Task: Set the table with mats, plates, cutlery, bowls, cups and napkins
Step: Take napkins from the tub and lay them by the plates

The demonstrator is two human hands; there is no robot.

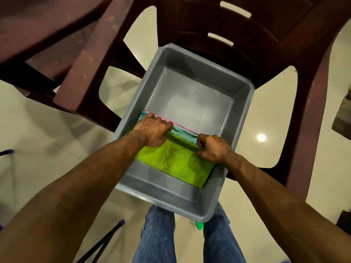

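We have our left hand [154, 130] and right hand [213, 148] curled over the far edge of the green napkin [174, 164], pinching it, though whether we've caught only the top layer we can't tell. It tops a stack with teal and pink edges showing beyond, lying inside the grey tub [190, 95] on a brown chair [247, 25]. Lifting now could drag several napkins up together or spill the stack.

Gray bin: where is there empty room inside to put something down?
The far half of the bin floor is bare, bordered by the far wall, the side walls and the pink cloth edge. The near half is crowded: the green cloth and teal cloth lie there, gripped by the left hand and right hand.
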